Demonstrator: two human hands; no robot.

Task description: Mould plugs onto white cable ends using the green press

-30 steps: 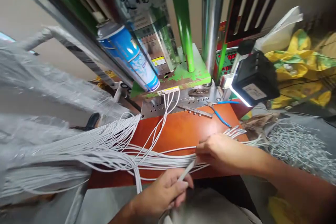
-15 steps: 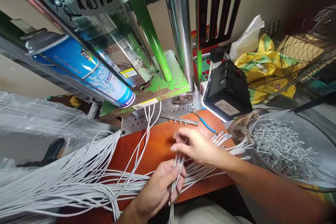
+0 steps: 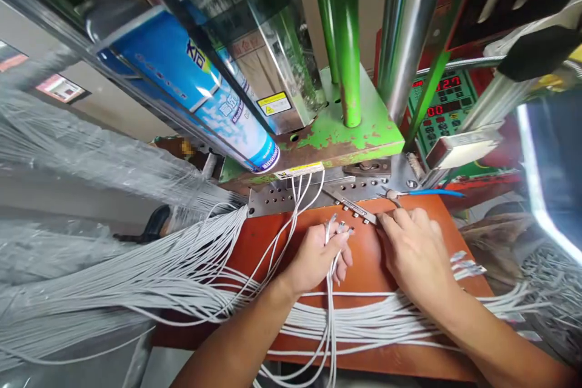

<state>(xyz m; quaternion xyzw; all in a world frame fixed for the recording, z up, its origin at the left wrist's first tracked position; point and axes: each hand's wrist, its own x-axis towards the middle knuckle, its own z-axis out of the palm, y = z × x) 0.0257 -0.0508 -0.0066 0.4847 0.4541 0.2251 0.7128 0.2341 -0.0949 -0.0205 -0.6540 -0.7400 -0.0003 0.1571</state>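
White sheathed cables (image 3: 331, 321), a small group with metal-tipped ends (image 3: 331, 231), upright in the left hand (image 3: 316, 257) near the middle of the desk (image 3: 368, 267). Left fingers (image 3: 343, 257) curled and clamped on the strands, the tips poking out at 12 o'clock, probably so that the ends stay bunched and apart from the loose lengths below. Those lengths hanging straight down at 6 o'clock, over the desk's front edge.

At 3 o'clock from that grip, the right hand (image 3: 416, 251), palm down over the desk. Right fingers (image 3: 398, 224) slightly apart, clamped on nothing visible, their tips just beside the end of a slotted steel bar (image 3: 350, 209). Just past them at 12 o'clock, pliers with blue handles (image 3: 430, 193), seemingly left there within easy reach.

Farther out at 11 o'clock, a steel plate drilled with holes (image 3: 282, 200), a few cables looping up against it, perhaps for keeping those strands raised off the desk. At 9 o'clock, a large white cable bundle (image 3: 136, 267) fanned over the desk's left edge, its far end under clear plastic sheeting (image 3: 68, 151). At 4 o'clock, more crimped cable ends (image 3: 466, 268) lying at the desk's right side, with a blurred heap of cut pieces (image 3: 550, 291) beyond.

Above everything at 12 o'clock, a press with a green base (image 3: 345, 139) and chrome column (image 3: 404, 24), a red-digit counter panel (image 3: 441, 103) at 1 o'clock, and a blue spray can (image 3: 182, 79) at 11 o'clock.
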